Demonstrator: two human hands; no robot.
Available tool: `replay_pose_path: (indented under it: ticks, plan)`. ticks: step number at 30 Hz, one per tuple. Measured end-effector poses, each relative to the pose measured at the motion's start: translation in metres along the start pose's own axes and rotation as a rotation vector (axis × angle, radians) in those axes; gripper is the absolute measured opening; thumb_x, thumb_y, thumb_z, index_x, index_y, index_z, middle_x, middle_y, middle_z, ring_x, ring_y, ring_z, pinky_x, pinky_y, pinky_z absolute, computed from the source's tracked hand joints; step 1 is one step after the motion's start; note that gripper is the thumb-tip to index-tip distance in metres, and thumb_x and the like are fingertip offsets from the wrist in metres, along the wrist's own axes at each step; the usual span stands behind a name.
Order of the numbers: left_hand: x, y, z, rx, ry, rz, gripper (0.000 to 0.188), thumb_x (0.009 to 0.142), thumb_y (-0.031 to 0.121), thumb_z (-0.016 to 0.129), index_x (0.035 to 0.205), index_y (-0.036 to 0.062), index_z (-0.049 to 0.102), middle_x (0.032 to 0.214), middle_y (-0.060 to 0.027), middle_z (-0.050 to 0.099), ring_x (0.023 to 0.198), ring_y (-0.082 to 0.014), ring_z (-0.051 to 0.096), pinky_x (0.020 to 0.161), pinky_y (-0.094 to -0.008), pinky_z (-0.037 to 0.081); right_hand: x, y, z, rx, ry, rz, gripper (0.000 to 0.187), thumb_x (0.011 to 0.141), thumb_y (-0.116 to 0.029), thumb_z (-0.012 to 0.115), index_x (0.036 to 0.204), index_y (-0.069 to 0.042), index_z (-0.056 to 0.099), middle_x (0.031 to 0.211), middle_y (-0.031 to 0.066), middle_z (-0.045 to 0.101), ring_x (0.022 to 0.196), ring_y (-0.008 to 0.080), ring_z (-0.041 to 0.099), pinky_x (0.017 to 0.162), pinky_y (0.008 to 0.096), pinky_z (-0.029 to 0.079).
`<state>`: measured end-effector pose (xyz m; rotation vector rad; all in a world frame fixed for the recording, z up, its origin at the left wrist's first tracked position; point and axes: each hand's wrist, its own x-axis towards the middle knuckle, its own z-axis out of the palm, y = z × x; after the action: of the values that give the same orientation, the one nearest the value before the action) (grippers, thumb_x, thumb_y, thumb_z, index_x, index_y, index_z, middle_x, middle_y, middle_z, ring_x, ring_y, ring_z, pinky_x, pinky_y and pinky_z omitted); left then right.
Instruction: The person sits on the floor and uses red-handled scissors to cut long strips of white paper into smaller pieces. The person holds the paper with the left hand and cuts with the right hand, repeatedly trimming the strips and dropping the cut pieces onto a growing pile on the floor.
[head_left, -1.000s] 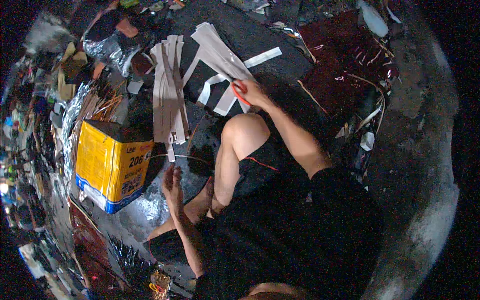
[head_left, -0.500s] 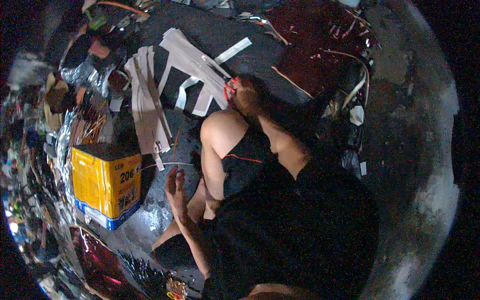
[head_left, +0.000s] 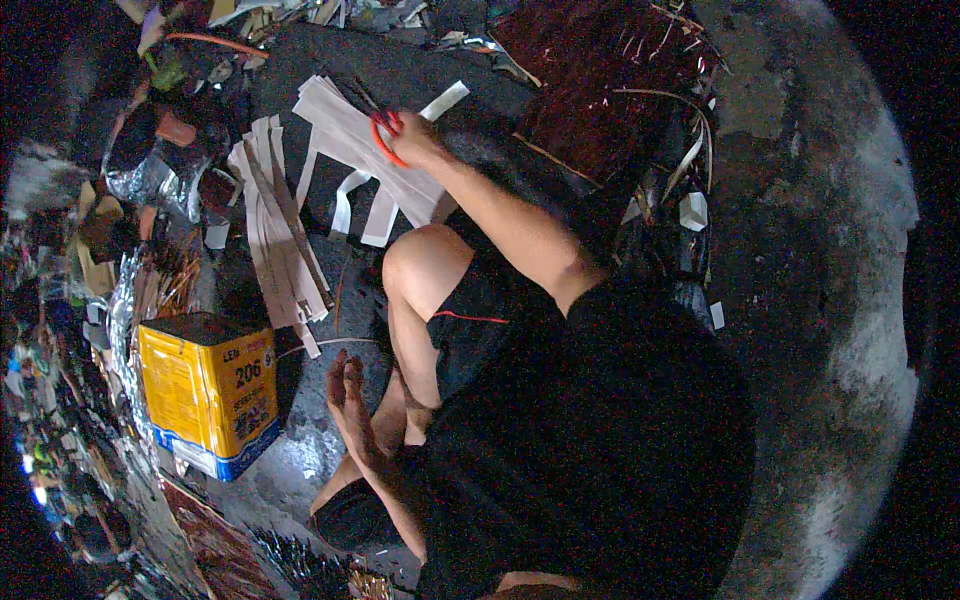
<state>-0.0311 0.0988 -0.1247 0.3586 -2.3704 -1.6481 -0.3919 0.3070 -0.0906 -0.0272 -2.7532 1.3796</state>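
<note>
Grip orange-red-handled, dark-bladed scissors (head_left: 384, 140) in right hand (head_left: 415, 140), fingers clenched round the loops. Align blades with the upper right edge of a fanned bundle of long, flat white strips (head_left: 350, 130); cannot tell contact. Hold left hand (head_left: 353, 405) released, fingers loosely bent, with a gap to the boxy yellow-and-blue can (head_left: 205, 395). Note a narrower bundle of pale strips (head_left: 275, 220) left, room between bundles, and wide grey floor (head_left: 820, 250) far right.
</note>
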Motion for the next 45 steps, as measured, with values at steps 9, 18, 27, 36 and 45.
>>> replay_pose_path:
  ticks: [9, 18, 27, 36, 45]
  plan:
    - [0.090, 0.090, -0.008, -0.621, -0.126, -0.276, 0.056, 0.086, 0.045, 0.042, 0.120, -0.0003, 0.042, 0.110, -0.0124, 0.052, 0.101, -0.0212, 0.050, 0.090, -0.0354, 0.037, -0.100, -0.174, -0.050, 1.318, -0.229, -0.260, 0.051, 0.071, -0.007, 0.064, 0.117, -0.009, 0.043, 0.105, 0.0052, 0.053, 0.092, 0.0140, 0.052, 0.064, 0.0271, 0.046]
    - [0.162, 0.097, -0.058, -1.277, 0.117, -0.228, 0.063, 0.083, 0.049, 0.044, 0.126, 0.0056, 0.030, 0.112, -0.0135, 0.052, 0.103, -0.0239, 0.050, 0.088, -0.0359, 0.040, -0.243, -0.027, -0.016, 0.060, -0.541, -0.732, 0.038, 0.074, -0.010, 0.062, 0.108, -0.001, 0.046, 0.094, 0.0080, 0.055, 0.086, 0.0179, 0.055, 0.076, 0.0304, 0.045]
    - [0.127, 0.162, -0.158, -0.580, 0.349, 0.027, 0.033, 0.089, 0.029, 0.044, 0.109, 0.0024, 0.046, 0.080, -0.0071, 0.060, 0.071, -0.0147, 0.058, 0.065, -0.0281, 0.047, -0.252, -0.073, 0.031, 0.202, -0.738, -0.528, 0.032, 0.073, -0.005, 0.061, 0.101, -0.001, 0.046, 0.082, 0.0076, 0.056, 0.076, 0.0157, 0.055, 0.070, 0.0278, 0.046]
    - [0.073, 0.069, -0.243, 0.383, 0.845, -0.196, 0.043, 0.086, 0.039, 0.044, 0.102, 0.0008, 0.054, 0.080, -0.0168, 0.061, 0.075, -0.0287, 0.060, 0.066, -0.0360, 0.044, -0.292, -0.146, 0.148, 1.140, -0.890, 0.038, 0.034, 0.075, -0.018, 0.063, 0.100, -0.004, 0.045, 0.094, 0.0076, 0.051, 0.082, 0.0146, 0.051, 0.075, 0.0287, 0.044]
    - [-0.019, 0.023, -0.131, -0.304, 0.290, -0.192, 0.021, 0.087, 0.023, 0.048, 0.079, 0.0046, 0.052, 0.069, -0.0004, 0.055, 0.062, -0.0093, 0.051, 0.057, -0.0228, 0.042, -0.294, -0.140, 0.152, 1.081, -0.952, 0.120, 0.022, 0.083, -0.020, 0.052, 0.098, -0.005, 0.046, 0.093, 0.0061, 0.051, 0.086, 0.0170, 0.053, 0.080, 0.0319, 0.045]
